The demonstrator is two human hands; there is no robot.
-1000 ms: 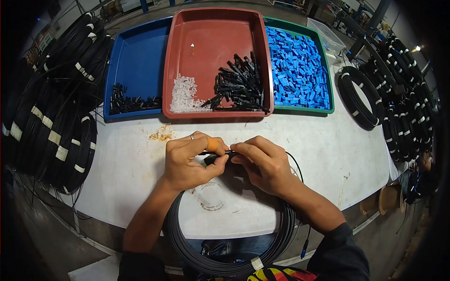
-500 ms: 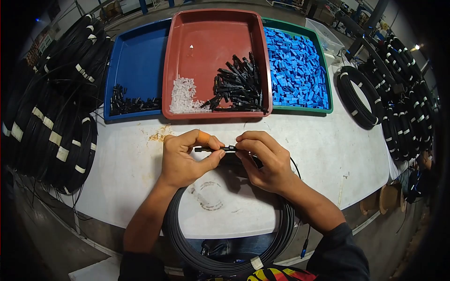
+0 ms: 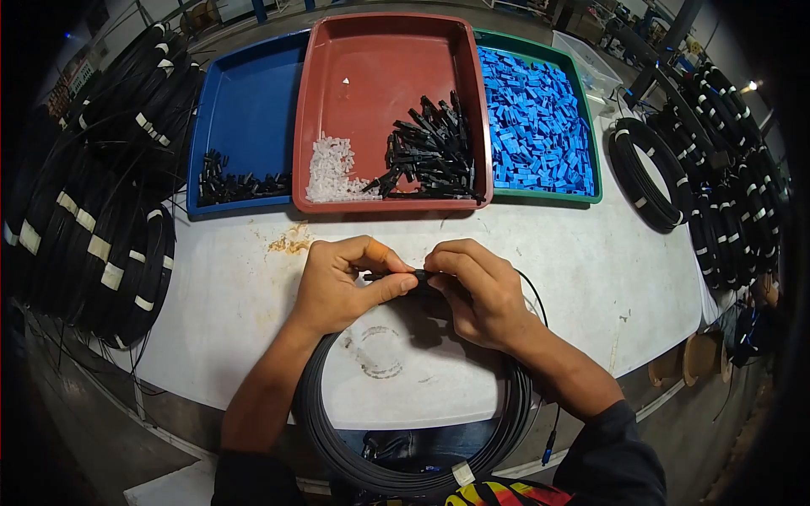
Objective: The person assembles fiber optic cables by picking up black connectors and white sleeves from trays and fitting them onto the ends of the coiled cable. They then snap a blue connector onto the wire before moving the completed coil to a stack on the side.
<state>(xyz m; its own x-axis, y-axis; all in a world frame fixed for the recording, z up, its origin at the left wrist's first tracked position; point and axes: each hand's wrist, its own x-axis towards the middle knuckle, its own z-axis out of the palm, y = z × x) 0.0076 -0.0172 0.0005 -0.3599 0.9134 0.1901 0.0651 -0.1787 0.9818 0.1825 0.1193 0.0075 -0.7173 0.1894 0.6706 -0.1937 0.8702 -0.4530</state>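
A small black connector part (image 3: 422, 276) is pinched between my two hands above the white table. My left hand (image 3: 348, 274) grips its left portion between thumb and index finger, with an orange band round one finger. On the right side my right hand (image 3: 477, 291) pinches the same part, and its fingertips nearly touch those of my left. A thin black cable curves out past my right wrist. Under my forearms lies a big coil of black cable (image 3: 310, 396) with a white label. A blue-tipped connector (image 3: 548, 449) hangs by my right forearm.
Behind my hands stand a blue tray (image 3: 253, 84) with small black parts, a red tray (image 3: 380, 51) with white and black parts, and a green tray (image 3: 597, 190) of blue clips. Cable coils (image 3: 93, 244) are stacked left, others (image 3: 650, 177) right, on the white table (image 3: 582, 278).
My left hand has shifted slightly right, its fingertips now closer to my right hand's and covering more of the black part. Both hands still hold it.
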